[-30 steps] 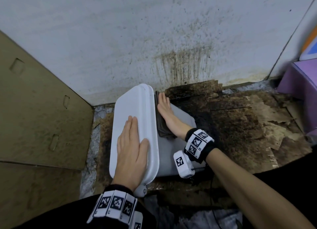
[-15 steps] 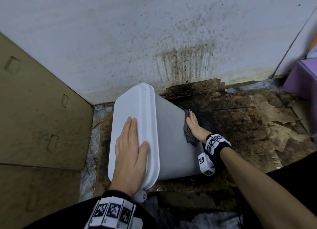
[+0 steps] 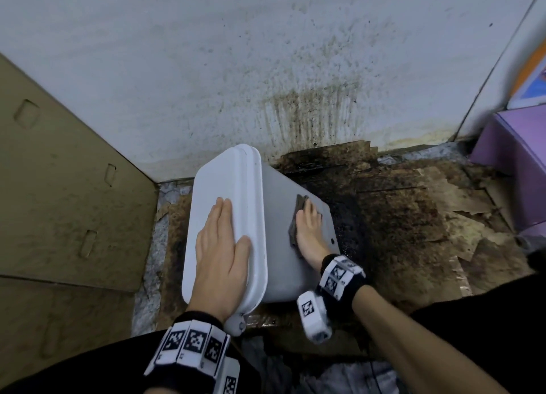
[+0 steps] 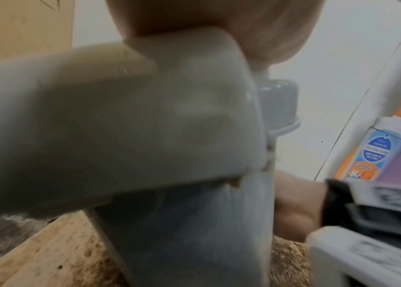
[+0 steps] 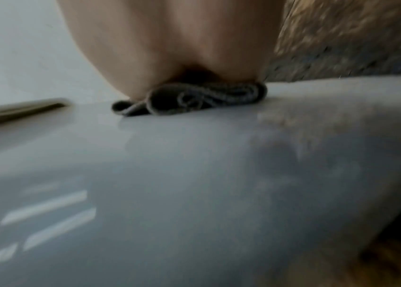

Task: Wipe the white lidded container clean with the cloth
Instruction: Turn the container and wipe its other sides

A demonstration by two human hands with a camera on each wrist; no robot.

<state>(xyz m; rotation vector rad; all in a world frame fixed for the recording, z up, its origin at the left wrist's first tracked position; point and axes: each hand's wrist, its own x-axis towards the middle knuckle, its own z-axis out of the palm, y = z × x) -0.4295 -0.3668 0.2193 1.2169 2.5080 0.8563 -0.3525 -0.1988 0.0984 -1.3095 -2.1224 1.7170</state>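
At this point you had the white lidded container (image 3: 283, 225) lying on its side on the stained cardboard floor covering (image 3: 413, 216), close to the spattered wall (image 3: 266, 54), with the lid (image 3: 218, 187) closed and facing your left. Your left hand (image 3: 220, 252) lay flat on the lid, fingers straight, thumb at the lid's rim, steadying the container and gripping nothing. Your right hand (image 3: 308, 231) pressed the grey cloth (image 3: 297, 222) against the upward-facing side wall, near its far right edge; the fingers were extended over the folded cloth rather than curled round it, so that grip was a flat press, not a pinch. In the right wrist view the cloth (image 5: 189, 99) was bunched under the palm, and the wall ahead of it carried a faint smeared haze, though blur made it hard to tell dirt from reflection. Judged from this, the wipe of the side wall was in progress. The lid, the ends and the face resting on the floor showed no sign of being treated and probably remained to be done.
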